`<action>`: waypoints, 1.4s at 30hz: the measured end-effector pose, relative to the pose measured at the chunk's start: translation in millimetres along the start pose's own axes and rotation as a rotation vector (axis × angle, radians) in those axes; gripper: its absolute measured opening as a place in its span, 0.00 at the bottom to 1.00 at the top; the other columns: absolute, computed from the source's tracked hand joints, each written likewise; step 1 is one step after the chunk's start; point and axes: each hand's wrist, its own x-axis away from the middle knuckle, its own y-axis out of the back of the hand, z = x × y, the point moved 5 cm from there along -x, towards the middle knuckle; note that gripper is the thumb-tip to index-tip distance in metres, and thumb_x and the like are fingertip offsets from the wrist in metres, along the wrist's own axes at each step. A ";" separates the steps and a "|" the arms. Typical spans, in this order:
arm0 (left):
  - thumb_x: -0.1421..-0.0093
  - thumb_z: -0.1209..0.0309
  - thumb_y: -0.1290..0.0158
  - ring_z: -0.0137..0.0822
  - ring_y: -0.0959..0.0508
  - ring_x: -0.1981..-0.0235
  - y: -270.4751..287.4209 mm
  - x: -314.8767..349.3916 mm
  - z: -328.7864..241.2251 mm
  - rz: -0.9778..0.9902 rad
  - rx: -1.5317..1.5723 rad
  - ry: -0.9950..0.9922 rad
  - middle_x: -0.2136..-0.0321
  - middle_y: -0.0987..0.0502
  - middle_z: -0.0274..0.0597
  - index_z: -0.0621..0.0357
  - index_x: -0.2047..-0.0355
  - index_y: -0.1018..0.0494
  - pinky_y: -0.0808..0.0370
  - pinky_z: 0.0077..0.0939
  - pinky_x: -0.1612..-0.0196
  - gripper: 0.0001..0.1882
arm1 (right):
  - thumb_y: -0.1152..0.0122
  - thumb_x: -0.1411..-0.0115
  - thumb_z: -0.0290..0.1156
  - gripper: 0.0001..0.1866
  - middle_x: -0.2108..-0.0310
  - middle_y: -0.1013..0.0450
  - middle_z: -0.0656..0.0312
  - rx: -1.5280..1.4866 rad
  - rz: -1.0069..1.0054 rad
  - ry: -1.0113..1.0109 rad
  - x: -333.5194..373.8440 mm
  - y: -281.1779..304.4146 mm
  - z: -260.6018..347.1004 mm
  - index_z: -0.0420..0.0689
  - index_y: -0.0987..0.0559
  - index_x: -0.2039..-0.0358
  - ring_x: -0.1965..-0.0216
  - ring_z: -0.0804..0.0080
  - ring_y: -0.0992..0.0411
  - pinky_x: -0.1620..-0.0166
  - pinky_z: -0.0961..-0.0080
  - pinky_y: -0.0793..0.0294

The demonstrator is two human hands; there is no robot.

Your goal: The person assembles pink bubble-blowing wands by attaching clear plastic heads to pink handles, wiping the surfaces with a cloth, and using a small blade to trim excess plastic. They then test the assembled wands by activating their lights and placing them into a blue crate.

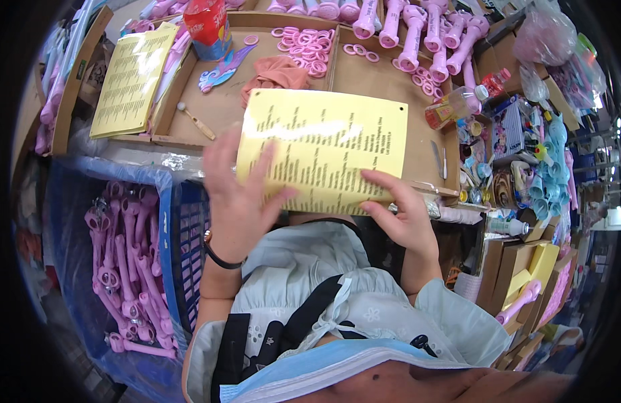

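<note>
1. Here we are, centre stage: a glossy yellow rectangular sheet with rows of dark print [327,144], held up in front of the person, over the near edge of a shallow brown cardboard tray [374,80].
2. The right hand [406,218] has it! Thumb and forefinger pinch the sheet at its lower right edge.
3. Over to the left hand [236,188], blurred, fingers spread across the sheet's left side; whether it grips or merely rests there, I cannot tell. A black band [219,256] circles that wrist.
4. Just behind the sheet, a crumpled peach-coloured cloth [277,72] lies in the tray, with a heap of small pink plastic rings [305,48] beyond it.
5. Left of the cloth, a purple-and-blue wing-shaped piece [226,69] lies below a red-and-blue packet [208,30]; nearer the person, a small wooden-handled tool with a white round tip [197,122].
6. Far side, right: pink plastic handle-like pieces [412,40] crowd together.
7. Out left, more yellow printed sheets [132,84] lie stacked across the tray's side.
8. And down low on the left, a blue plastic crate [165,228] lined with clear film holds a jumble of long pink parts [125,262].
</note>
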 end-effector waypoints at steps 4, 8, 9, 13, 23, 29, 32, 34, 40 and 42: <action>0.55 0.64 0.38 0.43 0.31 0.47 -12.8 -4.6 -42.3 0.271 0.121 -0.265 0.49 0.31 0.49 0.56 0.50 0.31 0.50 0.50 0.39 0.31 | 0.39 0.49 0.21 0.22 0.57 0.27 0.52 -0.025 0.158 0.099 -2.8 -10.6 17.0 0.40 0.28 0.51 0.55 0.59 0.28 0.54 0.71 0.29; 0.54 0.66 0.40 0.36 0.24 0.60 -8.2 -13.4 -51.3 0.173 0.181 -0.329 0.63 0.24 0.42 0.62 0.55 0.31 0.36 0.42 0.47 0.25 | 0.34 0.54 0.23 0.22 0.60 0.27 0.55 0.019 -0.053 0.107 -0.7 -3.4 25.1 0.42 0.25 0.55 0.61 0.61 0.29 0.57 0.74 0.30; 0.54 0.67 0.40 0.35 0.24 0.63 -6.9 -14.2 -51.6 0.156 0.192 -0.333 0.66 0.24 0.41 0.62 0.57 0.30 0.34 0.38 0.49 0.24 | 0.32 0.55 0.25 0.22 0.60 0.28 0.55 0.087 -0.125 0.170 1.0 0.1 29.6 0.43 0.24 0.57 0.60 0.61 0.30 0.57 0.74 0.31; 0.53 0.71 0.41 0.36 0.23 0.73 -4.4 -15.0 -52.5 0.134 0.297 -0.361 0.75 0.24 0.39 0.61 0.65 0.27 0.30 0.31 0.63 0.14 | 0.29 0.59 0.29 0.19 0.57 0.31 0.57 0.179 -0.231 0.313 2.6 7.2 37.7 0.46 0.21 0.64 0.55 0.62 0.35 0.55 0.74 0.34; 0.45 0.74 0.47 0.46 0.25 0.79 -33.0 0.4 -26.4 0.398 0.509 -0.095 0.80 0.27 0.49 0.63 0.70 0.26 0.29 0.30 0.75 0.05 | 0.38 0.48 0.25 0.04 0.76 0.26 0.61 -0.112 -0.315 0.021 -9.8 19.3 7.7 0.37 0.21 0.72 0.73 0.75 0.29 0.69 0.81 0.32; 0.40 0.69 0.49 0.38 0.25 0.83 -39.7 31.8 16.6 0.462 0.712 0.228 0.82 0.25 0.46 0.64 0.70 0.26 0.30 0.24 0.77 0.09 | 0.39 0.44 0.27 0.06 0.75 0.26 0.67 -0.301 -0.452 -0.096 -23.0 52.9 -13.8 0.38 0.21 0.69 0.74 0.83 0.30 0.70 0.85 0.32; 0.38 0.70 0.51 0.26 0.25 0.79 -46.2 43.2 33.3 0.492 0.881 0.373 0.78 0.22 0.39 0.67 0.68 0.25 0.30 0.18 0.73 0.11 | 0.40 0.43 0.28 0.06 0.75 0.26 0.67 -0.399 -0.399 -0.193 -32.6 44.6 -27.6 0.38 0.22 0.68 0.75 0.85 0.29 0.70 0.87 0.32; 0.37 0.69 0.52 0.24 0.26 0.75 -55.3 45.9 44.7 0.419 1.137 0.579 0.76 0.22 0.37 0.68 0.68 0.25 0.30 0.17 0.70 0.12 | 0.41 0.42 0.29 0.07 0.75 0.26 0.68 -0.410 -0.402 -0.178 -36.9 37.6 -33.4 0.38 0.23 0.68 0.74 0.86 0.30 0.71 0.87 0.33; 0.37 0.70 0.53 0.21 0.29 0.73 -78.3 30.8 54.2 0.114 1.305 0.654 0.74 0.25 0.33 0.69 0.68 0.27 0.32 0.16 0.68 0.12 | 0.44 0.40 0.30 0.07 0.75 0.27 0.69 -0.430 -0.451 -0.194 -26.9 28.3 -58.6 0.39 0.24 0.69 0.74 0.87 0.32 0.70 0.87 0.34; 0.37 0.70 0.53 0.22 0.29 0.75 -85.0 18.5 54.6 0.058 0.980 0.542 0.75 0.24 0.35 0.69 0.69 0.27 0.32 0.17 0.70 0.12 | 0.45 0.39 0.30 0.07 0.74 0.28 0.70 -0.396 -0.487 -0.216 -18.1 26.4 -70.3 0.39 0.25 0.68 0.73 0.88 0.33 0.69 0.88 0.34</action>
